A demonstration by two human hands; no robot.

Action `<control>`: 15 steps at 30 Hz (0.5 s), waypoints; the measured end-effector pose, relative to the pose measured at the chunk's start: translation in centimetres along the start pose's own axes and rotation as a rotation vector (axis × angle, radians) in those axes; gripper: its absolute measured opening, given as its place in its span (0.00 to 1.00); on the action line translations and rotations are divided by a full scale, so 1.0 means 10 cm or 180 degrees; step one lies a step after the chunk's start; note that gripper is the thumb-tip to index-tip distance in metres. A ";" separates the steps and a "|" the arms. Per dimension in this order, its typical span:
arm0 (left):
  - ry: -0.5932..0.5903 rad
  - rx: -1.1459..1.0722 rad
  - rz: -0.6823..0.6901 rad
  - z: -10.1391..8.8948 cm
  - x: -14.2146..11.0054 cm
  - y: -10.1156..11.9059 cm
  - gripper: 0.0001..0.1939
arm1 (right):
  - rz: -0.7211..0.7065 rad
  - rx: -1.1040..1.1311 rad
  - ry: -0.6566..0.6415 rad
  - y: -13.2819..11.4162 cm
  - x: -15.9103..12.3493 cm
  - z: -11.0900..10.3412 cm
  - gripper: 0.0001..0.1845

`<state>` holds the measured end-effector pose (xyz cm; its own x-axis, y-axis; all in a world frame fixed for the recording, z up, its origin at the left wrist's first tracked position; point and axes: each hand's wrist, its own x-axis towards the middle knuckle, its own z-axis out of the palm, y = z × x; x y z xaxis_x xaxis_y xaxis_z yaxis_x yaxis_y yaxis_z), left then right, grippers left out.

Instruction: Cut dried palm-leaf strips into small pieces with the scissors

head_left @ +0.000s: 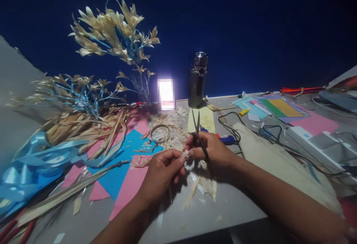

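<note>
My right hand [213, 149] grips a pair of small dark scissors [196, 123], blades apart and pointing up and away. My left hand [164, 169] pinches a small pale strip of dried husk [184, 156] between thumb and fingers, right next to the right hand's fingertips. Below both hands several cut husk slivers [200, 188] lie on the grey table [240, 210]. Both forearms reach in from the lower edge.
Blue and pink paper sheets [125, 162], a wire ring [160, 133], dried husk bundles [83, 125], blue ribbon [30, 162], branches with husk leaves [117, 32], a metal flask [198, 78], a bright lit screen [166, 94], cables [251, 132], coloured papers [276, 108].
</note>
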<state>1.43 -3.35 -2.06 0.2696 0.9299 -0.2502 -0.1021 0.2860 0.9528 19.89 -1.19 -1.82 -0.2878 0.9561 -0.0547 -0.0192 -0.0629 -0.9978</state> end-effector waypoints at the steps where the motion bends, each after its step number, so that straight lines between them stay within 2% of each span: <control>1: 0.0043 0.0172 0.0047 0.00 -0.01 0.01 0.14 | 0.0263 0.0288 -0.0206 -0.01 0.01 -0.02 0.17; 3: 0.0052 0.0392 0.0065 0.00 -0.02 0.02 0.14 | 0.0423 0.0454 -0.0558 -0.03 0.03 -0.06 0.21; 5: 0.0057 0.0563 0.0085 0.00 -0.03 0.03 0.14 | 0.0365 0.0330 -0.0694 -0.05 0.03 -0.07 0.24; 10: 0.0003 0.0699 0.0138 -0.02 -0.03 0.03 0.14 | 0.0325 0.0329 -0.0394 -0.06 -0.01 0.00 0.18; 15: -0.0141 -0.0083 0.0027 -0.03 -0.03 -0.01 0.14 | 0.0271 0.0455 -0.0219 -0.02 -0.02 0.04 0.16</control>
<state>1.11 -3.55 -2.10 0.3107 0.9213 -0.2337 -0.1292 0.2846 0.9499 19.56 -1.45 -1.59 -0.3590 0.9241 -0.1311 -0.1264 -0.1874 -0.9741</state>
